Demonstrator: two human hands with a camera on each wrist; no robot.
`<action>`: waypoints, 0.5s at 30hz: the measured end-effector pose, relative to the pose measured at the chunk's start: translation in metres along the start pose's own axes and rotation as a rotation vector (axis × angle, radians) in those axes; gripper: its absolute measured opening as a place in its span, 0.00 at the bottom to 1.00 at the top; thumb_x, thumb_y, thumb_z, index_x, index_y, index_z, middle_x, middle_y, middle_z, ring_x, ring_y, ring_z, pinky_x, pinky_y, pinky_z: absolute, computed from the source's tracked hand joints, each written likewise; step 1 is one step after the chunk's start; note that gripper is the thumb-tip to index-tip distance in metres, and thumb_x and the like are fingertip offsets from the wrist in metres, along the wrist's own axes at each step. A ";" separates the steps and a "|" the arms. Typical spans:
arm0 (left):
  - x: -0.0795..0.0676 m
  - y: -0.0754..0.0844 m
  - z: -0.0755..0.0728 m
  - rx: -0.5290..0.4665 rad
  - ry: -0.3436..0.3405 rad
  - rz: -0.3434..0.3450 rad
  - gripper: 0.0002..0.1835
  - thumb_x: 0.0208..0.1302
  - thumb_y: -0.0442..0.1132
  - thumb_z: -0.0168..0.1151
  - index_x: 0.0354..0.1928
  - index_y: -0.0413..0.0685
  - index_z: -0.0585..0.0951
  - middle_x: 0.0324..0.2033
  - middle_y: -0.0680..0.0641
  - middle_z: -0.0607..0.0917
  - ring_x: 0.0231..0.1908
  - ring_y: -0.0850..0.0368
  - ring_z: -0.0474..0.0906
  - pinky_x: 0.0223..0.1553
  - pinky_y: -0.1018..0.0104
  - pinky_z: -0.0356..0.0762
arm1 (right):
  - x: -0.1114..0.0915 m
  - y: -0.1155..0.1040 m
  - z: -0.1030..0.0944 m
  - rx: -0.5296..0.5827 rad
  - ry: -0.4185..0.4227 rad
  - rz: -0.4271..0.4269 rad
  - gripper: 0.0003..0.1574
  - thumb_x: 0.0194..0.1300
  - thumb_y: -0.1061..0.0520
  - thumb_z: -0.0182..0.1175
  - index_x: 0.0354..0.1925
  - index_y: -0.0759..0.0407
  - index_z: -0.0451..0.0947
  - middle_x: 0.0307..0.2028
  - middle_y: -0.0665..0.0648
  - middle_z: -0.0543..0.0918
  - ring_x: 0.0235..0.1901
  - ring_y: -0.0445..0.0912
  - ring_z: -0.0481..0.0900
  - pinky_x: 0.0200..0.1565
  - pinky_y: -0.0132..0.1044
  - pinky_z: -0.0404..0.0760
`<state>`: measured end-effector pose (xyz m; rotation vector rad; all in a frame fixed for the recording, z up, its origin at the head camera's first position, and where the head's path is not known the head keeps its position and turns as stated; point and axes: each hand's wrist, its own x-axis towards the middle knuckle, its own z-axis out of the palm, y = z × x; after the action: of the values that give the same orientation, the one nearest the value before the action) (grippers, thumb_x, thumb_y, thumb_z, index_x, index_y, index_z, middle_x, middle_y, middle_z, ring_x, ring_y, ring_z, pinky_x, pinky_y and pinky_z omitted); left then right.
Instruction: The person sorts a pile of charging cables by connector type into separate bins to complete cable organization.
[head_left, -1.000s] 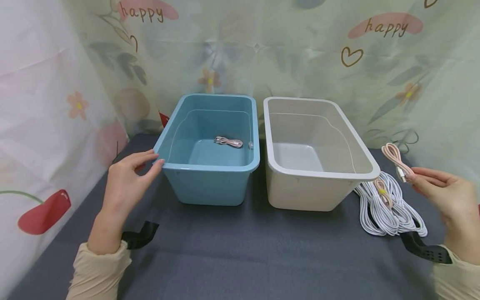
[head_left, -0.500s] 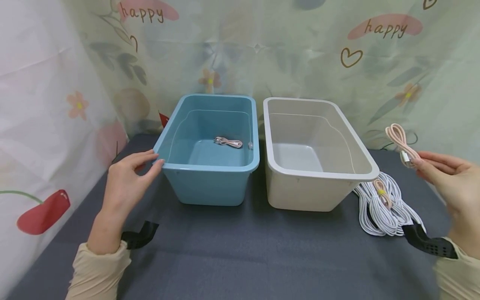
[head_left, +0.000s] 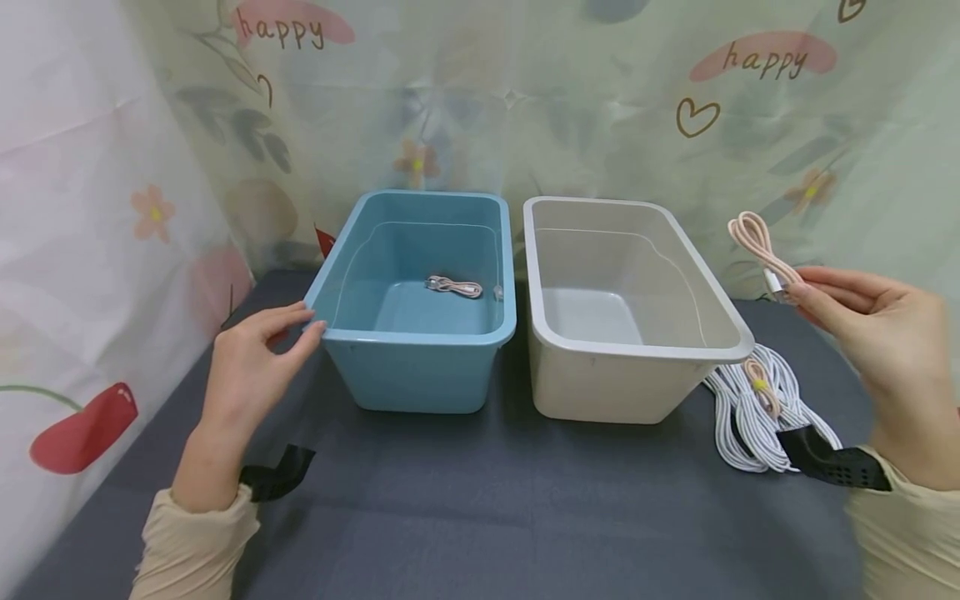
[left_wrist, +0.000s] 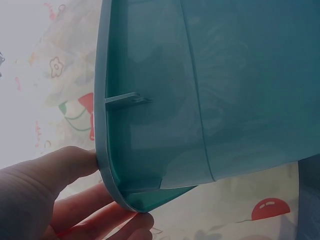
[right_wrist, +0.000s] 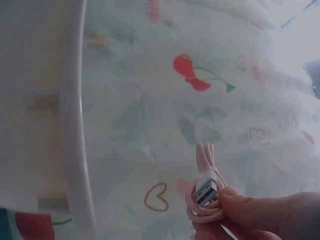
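Observation:
My right hand (head_left: 873, 321) pinches a small coiled pale-pink USB cable (head_left: 756, 242) between thumb and fingers, up at the right of the beige bin (head_left: 600, 383). In the right wrist view the cable's metal USB plug (right_wrist: 206, 192) shows beside the thumb. At the near left corner of the blue bin (head_left: 420, 375), my left hand (head_left: 255, 362) holds the rim, thumb on one side of the corner and fingers on the other. Inside that bin lies another bundled pinkish cable (head_left: 454, 287).
A thick coil of white cable (head_left: 738, 408) lies on the dark tabletop right of the beige bin, topped by a pink cable bundle (head_left: 763, 390) with a yellow tie. The bins stand side by side before a printed curtain (head_left: 517, 142).
My right hand has lifted the pink cable from close above the white coil, then brought it left toward the beige bin. The left hand keeps its place on the blue rim.

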<state>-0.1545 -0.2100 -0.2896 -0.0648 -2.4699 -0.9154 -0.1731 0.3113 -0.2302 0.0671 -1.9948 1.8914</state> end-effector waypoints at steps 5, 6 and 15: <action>-0.001 0.000 0.000 0.002 0.009 0.008 0.18 0.62 0.43 0.61 0.49 0.38 0.81 0.52 0.38 0.81 0.50 0.41 0.79 0.49 0.47 0.78 | 0.005 -0.006 0.014 -0.045 -0.030 -0.030 0.12 0.50 0.66 0.68 0.34 0.53 0.86 0.24 0.43 0.87 0.24 0.32 0.85 0.28 0.18 0.79; -0.001 0.000 -0.001 0.001 0.008 0.006 0.18 0.62 0.43 0.61 0.49 0.38 0.81 0.52 0.37 0.81 0.50 0.41 0.79 0.49 0.47 0.78 | 0.006 -0.008 0.016 -0.051 -0.038 -0.033 0.12 0.50 0.66 0.68 0.34 0.53 0.86 0.24 0.43 0.87 0.24 0.32 0.84 0.28 0.19 0.80; -0.001 0.000 -0.001 -0.002 0.001 -0.003 0.19 0.62 0.43 0.61 0.50 0.38 0.81 0.52 0.37 0.81 0.50 0.40 0.79 0.50 0.46 0.77 | 0.018 -0.024 0.044 -0.178 -0.114 -0.008 0.12 0.52 0.60 0.69 0.38 0.50 0.86 0.25 0.40 0.87 0.25 0.31 0.84 0.29 0.18 0.79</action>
<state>-0.1531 -0.2107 -0.2891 -0.0608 -2.4692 -0.9192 -0.1933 0.2708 -0.2026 0.1370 -2.2265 1.7323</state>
